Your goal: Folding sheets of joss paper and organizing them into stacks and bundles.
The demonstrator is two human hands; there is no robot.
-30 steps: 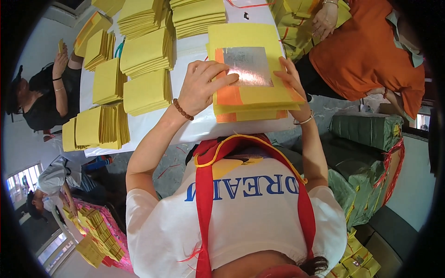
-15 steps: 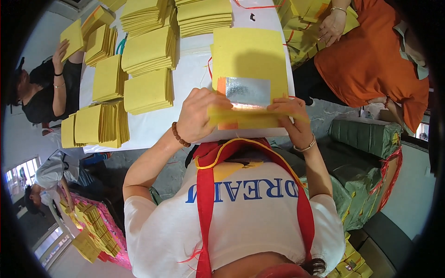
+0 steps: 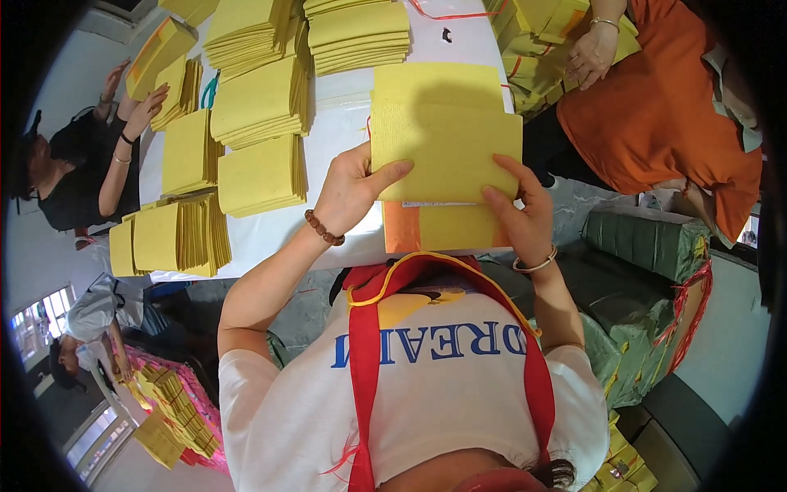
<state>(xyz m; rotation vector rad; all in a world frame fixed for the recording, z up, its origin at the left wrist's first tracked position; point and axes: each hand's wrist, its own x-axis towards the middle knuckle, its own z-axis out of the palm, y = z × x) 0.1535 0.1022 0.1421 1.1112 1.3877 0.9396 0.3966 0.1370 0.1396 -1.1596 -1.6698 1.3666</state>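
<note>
Both my hands grip a yellow paper sheet (image 3: 451, 148), seemingly folded, at the near edge of the table. My left hand (image 3: 361, 182) pinches its lower left part, thumb on top and fingers hidden underneath. At the lower right corner, my right hand (image 3: 527, 205) closes on the same paper between thumb and fingers. Beneath it lies a larger pile of yellow sheets (image 3: 438, 79). The pile's top sheet shows an orange band (image 3: 402, 227) below the held paper, and only a thin sliver of its silver patch is visible.
Stacks of folded yellow paper (image 3: 258, 102) fill the table's left side. A teal-handled tool (image 3: 210, 92) lies among them. Red string (image 3: 447, 14) is at the far edge. Co-workers stand left and right, one in orange (image 3: 648, 123). Green-wrapped bundles (image 3: 648, 242) stand to my right.
The paper in my hands has swung from nearly edge-on to broad side up and moved away from me, covering most of the silver patch. The left co-worker's hand no longer lifts a yellow packet.
</note>
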